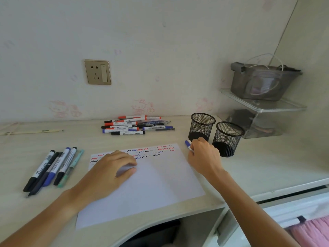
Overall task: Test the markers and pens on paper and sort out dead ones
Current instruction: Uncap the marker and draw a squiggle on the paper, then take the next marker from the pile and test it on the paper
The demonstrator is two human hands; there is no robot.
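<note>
My left hand lies flat on the paper; at 2 o'clock my right hand grasps a blue-capped marker (beside mesh cups) — fingers curled.

Desk: pale wood-grain top against the wall.
Centre: white paper with squiggles.
Left edge: row of pens.
Back edge: marker pile.
Right: two mesh cups, clear riser.

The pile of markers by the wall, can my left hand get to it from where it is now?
Probably yes. The left hand rests flat on the paper, holding nothing, and only bare desk lies between the paper and the pile of markers.
</note>
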